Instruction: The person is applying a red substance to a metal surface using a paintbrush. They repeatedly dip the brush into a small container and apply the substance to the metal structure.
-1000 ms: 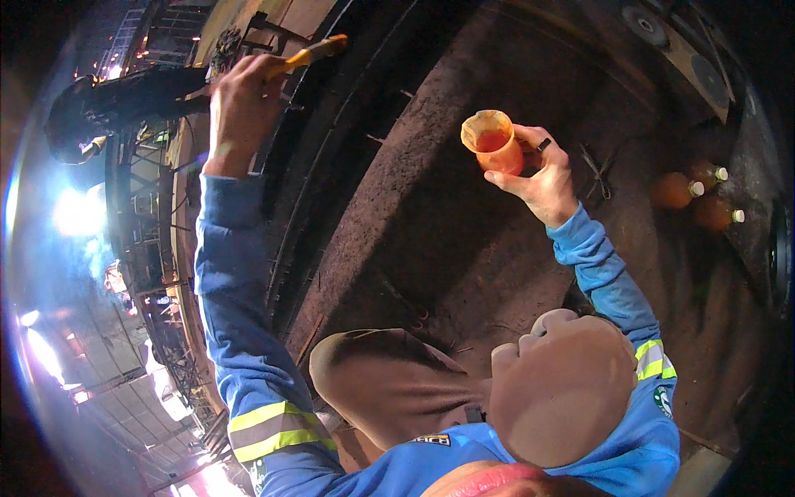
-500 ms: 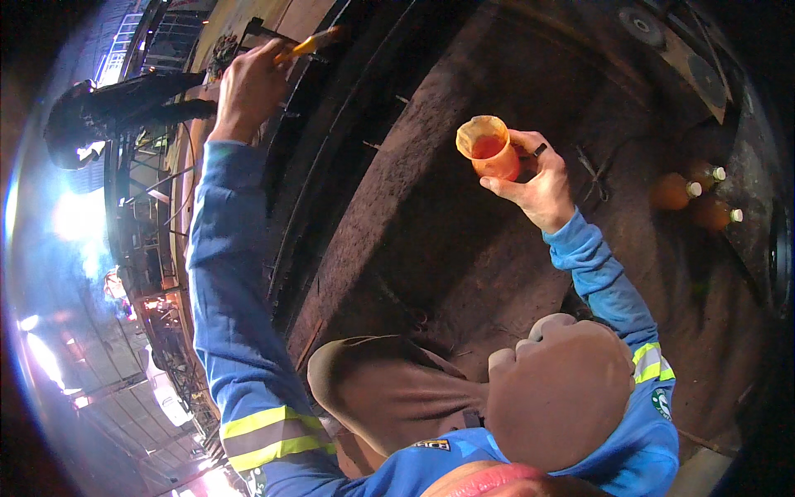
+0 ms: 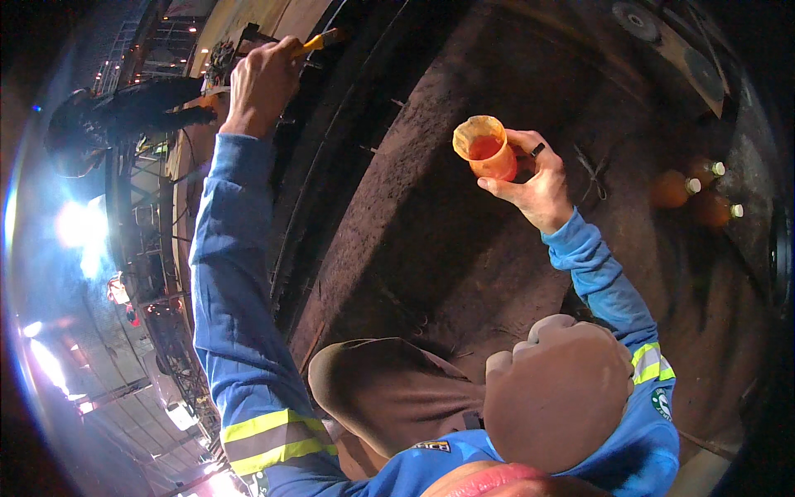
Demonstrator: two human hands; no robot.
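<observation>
Near the right edge of the floor [image 3: 497, 265], three bottles [image 3: 669, 190]; we grip: left hand [image 3: 263, 81], brush [image 3: 312, 45]; right hand [image 3: 540, 186], orange cup [image 3: 493, 166].

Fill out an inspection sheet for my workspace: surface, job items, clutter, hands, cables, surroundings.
Surface: rough brown ground, partly in shadow.
Job items: yellow-handled paintbrush, bristle contact unclear; translucent orange cup holding orange-red liquid.
Clutter: three bottles of orange-brown liquid with pale caps, on the ground at the right.
Hands: left hand grips the paintbrush; right hand holds the cup, a dark ring on one finger.
Cables: none certain; a thin dark looped piece, possibly wire, near the right hand.
Surroundings: dark-clothed person at upper left; bright white glare below.
</observation>
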